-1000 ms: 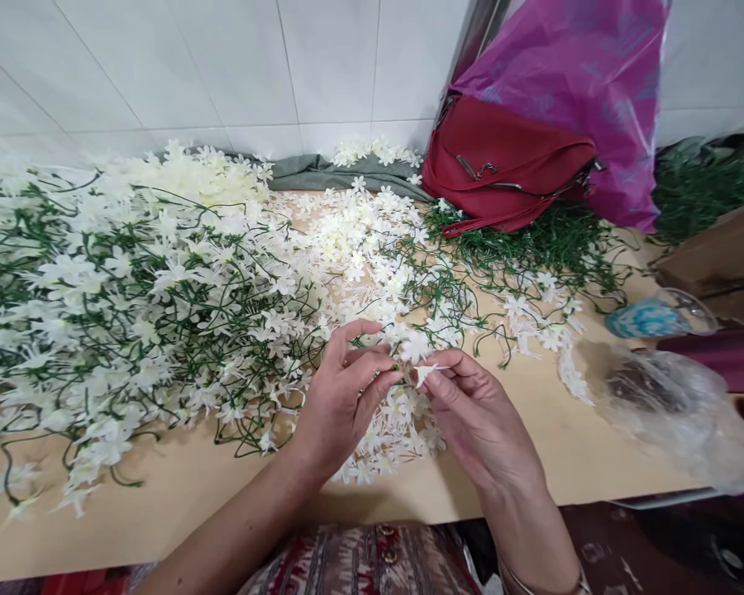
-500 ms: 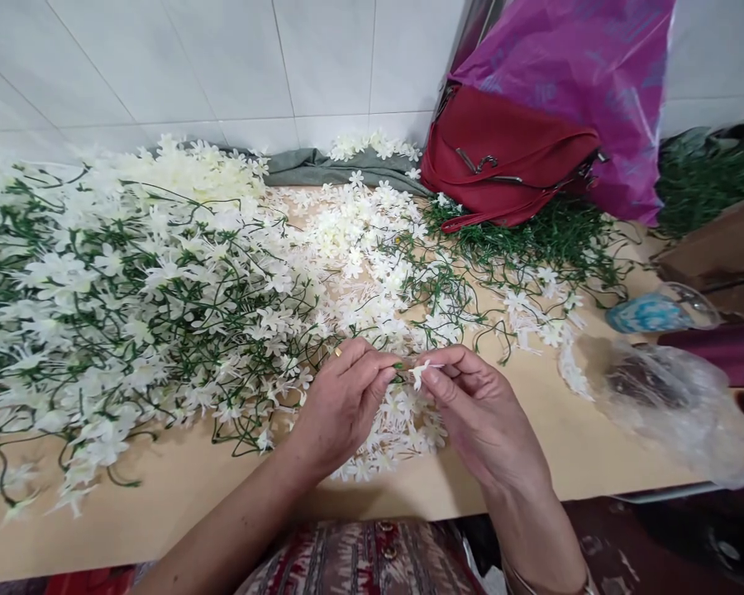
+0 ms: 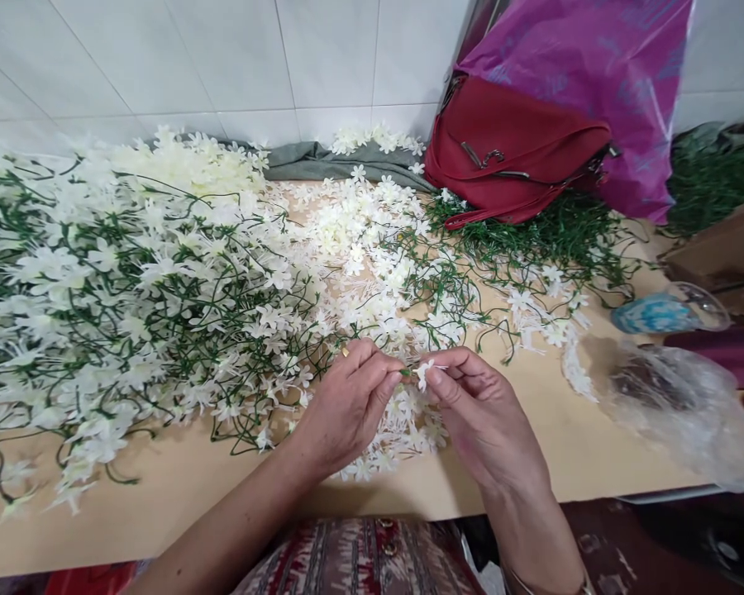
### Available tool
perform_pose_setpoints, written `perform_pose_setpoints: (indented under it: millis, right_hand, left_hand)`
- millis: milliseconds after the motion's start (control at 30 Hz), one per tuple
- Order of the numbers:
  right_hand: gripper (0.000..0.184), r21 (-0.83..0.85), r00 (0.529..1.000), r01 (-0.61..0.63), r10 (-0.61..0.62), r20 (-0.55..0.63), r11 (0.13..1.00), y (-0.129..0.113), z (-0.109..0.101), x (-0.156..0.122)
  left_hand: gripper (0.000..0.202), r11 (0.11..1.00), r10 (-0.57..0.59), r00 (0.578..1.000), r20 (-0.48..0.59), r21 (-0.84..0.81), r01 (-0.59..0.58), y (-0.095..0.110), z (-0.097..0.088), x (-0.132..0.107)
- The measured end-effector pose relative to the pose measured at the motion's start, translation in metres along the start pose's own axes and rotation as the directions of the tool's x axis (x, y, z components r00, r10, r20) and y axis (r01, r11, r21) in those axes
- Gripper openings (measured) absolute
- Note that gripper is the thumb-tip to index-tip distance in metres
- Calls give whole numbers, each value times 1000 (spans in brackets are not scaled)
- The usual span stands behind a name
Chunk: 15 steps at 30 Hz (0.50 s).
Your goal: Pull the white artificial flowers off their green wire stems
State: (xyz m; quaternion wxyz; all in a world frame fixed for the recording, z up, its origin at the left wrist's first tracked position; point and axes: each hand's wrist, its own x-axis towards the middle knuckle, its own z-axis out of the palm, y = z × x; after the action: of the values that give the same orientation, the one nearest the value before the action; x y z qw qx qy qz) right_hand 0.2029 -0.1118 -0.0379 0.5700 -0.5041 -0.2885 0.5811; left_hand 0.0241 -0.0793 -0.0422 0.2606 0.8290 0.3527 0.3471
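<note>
My left hand is closed, thumb and forefinger pinching a green plastic stem whose tip sticks out to the right. Just beside it, my right hand pinches a small white artificial flower between thumb and forefinger. Stem tip and flower are very close together; whether they touch is hard to make out. Loose white flower heads lie on the table under both hands. To the left spreads a big heap of white flowers on green stems.
Green stems lie behind, beneath a red handbag and a purple plastic bag. At right are a plastic cup with blue pattern and a clear plastic bag. A grey cloth runs along the tiled wall.
Both hands stay in nearly the same place, still pinching stem and flower. The flower sits slightly further right in the picture. The whole view has shifted a little.
</note>
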Motion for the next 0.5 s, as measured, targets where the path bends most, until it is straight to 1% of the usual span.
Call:
perform_pose_setpoints:
  millis: [267, 367, 500]
  right_hand:
    - [21, -86, 999, 32, -32, 5, 996, 5, -2, 1]
    - [23, -132, 1000, 4, 0, 27, 991, 9, -5, 4]
    - [27, -213, 995, -42, 61, 83, 976, 11, -12, 8]
  left_hand:
    - [24, 1000, 8, 1000, 20, 2, -8, -2, 3, -1]
    - [25, 1000, -11, 999, 42, -12, 12, -4, 3, -1]
    - [27, 998, -13, 993, 113, -58, 20, -9, 3, -2]
